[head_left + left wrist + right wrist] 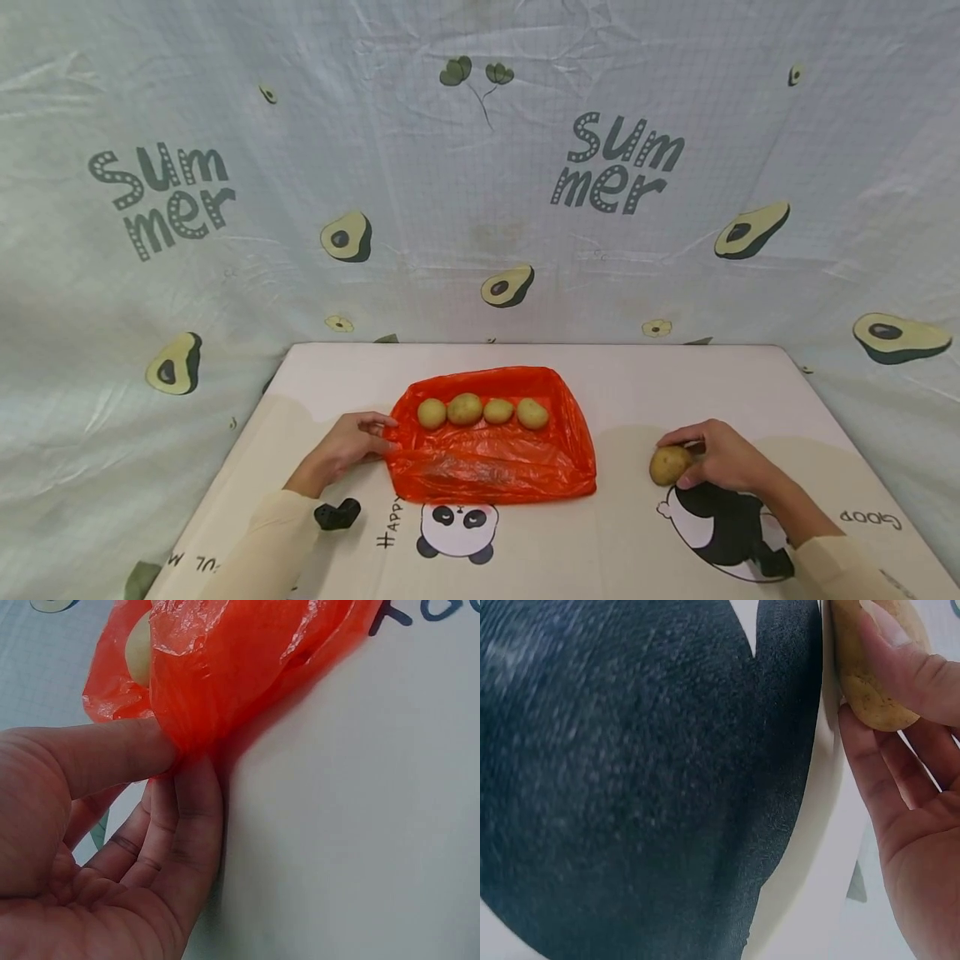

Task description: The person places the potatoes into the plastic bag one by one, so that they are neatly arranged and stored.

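An orange-red plastic bag lies spread on the table with several potatoes in a row on it. My left hand pinches the bag's left edge between thumb and fingers, as the left wrist view shows with the gathered plastic. Off to the right of the bag, my right hand grips a single potato at the table surface. In the right wrist view the thumb lies over that potato and the fingers are beneath and behind it.
The pale table has printed pandas and lettering. Black wrist devices sit by both forearms. Behind the table's far edge hangs a cloth printed with avocados and "summer".
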{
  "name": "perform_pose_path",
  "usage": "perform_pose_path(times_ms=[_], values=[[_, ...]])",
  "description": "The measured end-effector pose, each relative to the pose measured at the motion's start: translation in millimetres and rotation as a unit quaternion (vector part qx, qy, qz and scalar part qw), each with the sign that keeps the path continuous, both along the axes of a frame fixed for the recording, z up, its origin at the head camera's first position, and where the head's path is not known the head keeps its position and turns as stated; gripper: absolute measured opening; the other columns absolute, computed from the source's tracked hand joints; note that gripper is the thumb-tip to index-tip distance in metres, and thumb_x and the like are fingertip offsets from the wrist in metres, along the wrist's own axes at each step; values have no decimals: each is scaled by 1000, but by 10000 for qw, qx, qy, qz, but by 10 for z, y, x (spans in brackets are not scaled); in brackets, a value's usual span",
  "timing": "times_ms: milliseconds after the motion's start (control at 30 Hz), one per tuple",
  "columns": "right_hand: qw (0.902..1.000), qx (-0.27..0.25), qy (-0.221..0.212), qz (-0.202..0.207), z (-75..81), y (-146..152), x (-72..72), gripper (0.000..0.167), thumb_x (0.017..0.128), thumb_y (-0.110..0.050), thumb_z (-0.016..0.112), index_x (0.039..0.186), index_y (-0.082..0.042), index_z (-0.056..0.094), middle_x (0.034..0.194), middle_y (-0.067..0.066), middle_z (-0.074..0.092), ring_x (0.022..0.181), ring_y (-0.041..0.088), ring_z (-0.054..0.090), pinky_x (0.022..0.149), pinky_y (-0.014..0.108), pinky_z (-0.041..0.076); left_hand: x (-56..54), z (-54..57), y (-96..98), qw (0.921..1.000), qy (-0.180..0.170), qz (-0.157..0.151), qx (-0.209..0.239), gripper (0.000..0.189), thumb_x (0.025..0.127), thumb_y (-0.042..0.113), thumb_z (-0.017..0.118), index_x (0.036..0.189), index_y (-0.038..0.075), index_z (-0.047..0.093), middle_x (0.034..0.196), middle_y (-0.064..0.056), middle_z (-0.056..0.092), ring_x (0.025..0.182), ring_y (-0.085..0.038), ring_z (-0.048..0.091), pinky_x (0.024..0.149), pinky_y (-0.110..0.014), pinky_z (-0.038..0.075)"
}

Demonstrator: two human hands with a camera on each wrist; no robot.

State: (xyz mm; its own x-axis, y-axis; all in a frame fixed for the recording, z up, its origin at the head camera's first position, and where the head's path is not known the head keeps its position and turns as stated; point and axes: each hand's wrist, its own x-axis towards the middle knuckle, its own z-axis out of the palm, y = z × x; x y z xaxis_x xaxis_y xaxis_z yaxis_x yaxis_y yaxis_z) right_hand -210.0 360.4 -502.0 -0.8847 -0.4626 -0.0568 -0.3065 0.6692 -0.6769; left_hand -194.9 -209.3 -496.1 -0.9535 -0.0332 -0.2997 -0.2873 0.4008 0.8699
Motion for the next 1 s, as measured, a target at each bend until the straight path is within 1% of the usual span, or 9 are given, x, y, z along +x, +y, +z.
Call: perform_pose_path(times_ms=[233, 400, 533, 633, 800, 1000], values=[[9994, 157, 312, -61, -3, -35, 6, 48, 66, -6, 93, 111, -8, 79, 113, 8, 79, 97, -1, 64, 83, 20, 56, 11, -3, 5, 10000, 33, 35, 29, 38, 90, 1, 74, 127, -2, 66, 101, -12, 67, 86, -20, 68, 82, -32, 65], [9987, 145, 476, -83, -19, -81, -15, 48, 65, -9, 94, 111, -10, 80, 112, 6, 80, 97, 1, 64, 84, 21, 56, 11, -4, 13, 9999, 69, 30, 72, 38, 90, 0, 74, 127, -3, 66, 101, -12, 67, 86, -19, 68, 82, -33, 65], [9988, 162, 443, -126, -27, -124, -35, 48, 67, -12, 94, 113, -9, 79, 113, 6, 79, 98, 5, 65, 84, 22, 57, 23, -6, 12, 9999, 41, 95, 60, 37, 90, 0, 74, 127, -2, 67, 101, -12, 68, 85, -20, 68, 81, -32, 65], [9989, 211, 385, -165, -17, -144, -44, 49, 69, -13, 94, 115, -8, 78, 114, 7, 78, 99, 9, 67, 84, 22, 57, 23, -5, 16, 9999, 55, 83, 51, 38, 90, -1, 74, 127, -2, 67, 101, -12, 68, 85, -20, 68, 81, -33, 65], [9991, 196, 345, -170, 27, -178, -49, 49, 70, -13, 93, 117, -7, 77, 113, 6, 78, 99, 14, 67, 84, 23, 57, 15, -7, 20, 9999, 77, 69, 1, 38, 90, 0, 74, 127, -3, 66, 101, -12, 68, 85, -19, 67, 81, -33, 65], [9990, 157, 413, -117, 81, -222, -30, 49, 71, -11, 93, 117, -4, 77, 113, 9, 78, 98, 17, 68, 82, 25, 58, 17, -12, 21, 9999, 54, 117, -27, 38, 90, 1, 74, 127, -2, 67, 101, -12, 67, 85, -19, 67, 82, -32, 65]])
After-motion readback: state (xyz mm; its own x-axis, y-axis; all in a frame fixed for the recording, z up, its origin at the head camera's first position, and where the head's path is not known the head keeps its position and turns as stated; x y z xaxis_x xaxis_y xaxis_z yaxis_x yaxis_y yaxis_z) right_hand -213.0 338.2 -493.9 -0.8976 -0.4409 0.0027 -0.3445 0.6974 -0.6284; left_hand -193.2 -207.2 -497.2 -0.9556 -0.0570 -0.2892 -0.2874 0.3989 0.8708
